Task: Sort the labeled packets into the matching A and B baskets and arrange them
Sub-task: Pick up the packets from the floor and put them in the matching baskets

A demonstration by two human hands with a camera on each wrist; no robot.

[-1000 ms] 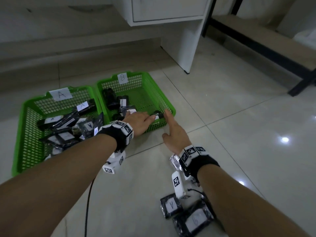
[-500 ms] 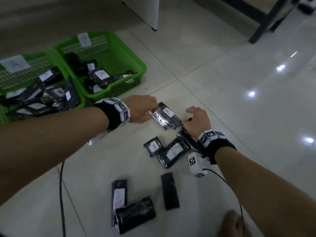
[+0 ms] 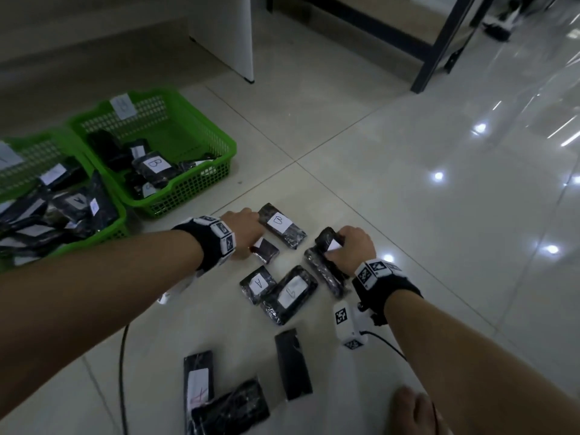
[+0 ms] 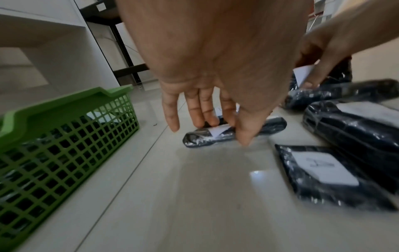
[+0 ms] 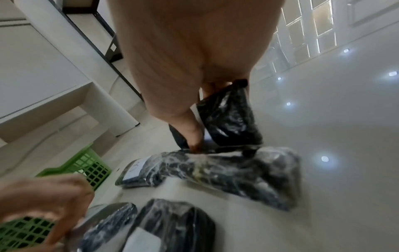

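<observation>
Black wrapped packets with white labels lie on the tiled floor. My left hand (image 3: 251, 237) pinches a small packet (image 3: 267, 250) between thumb and fingers; the left wrist view shows that small packet (image 4: 202, 138) lying on the floor. A packet marked B (image 3: 282, 226) lies just beyond it. My right hand (image 3: 345, 249) grips a labeled packet (image 3: 328, 241), tipped up on end over another packet (image 3: 323, 273); the right wrist view shows the gripped packet (image 5: 228, 119). The green B basket (image 3: 201, 183) and A basket (image 3: 120, 215) hold several packets at the left.
More packets lie nearer me: one marked A (image 3: 257, 284), a larger one (image 3: 292, 293) and three others (image 3: 293, 362) lower down. A black cable (image 3: 122, 356) runs along the floor. A white cabinet leg (image 3: 244, 42) and a dark table frame (image 3: 439, 42) stand beyond. A bare foot (image 3: 414, 412) is at the bottom.
Both hands left the B basket's front and came down to the floor pile. My left hand now pinches the small packet, and my right has tipped a packet up.
</observation>
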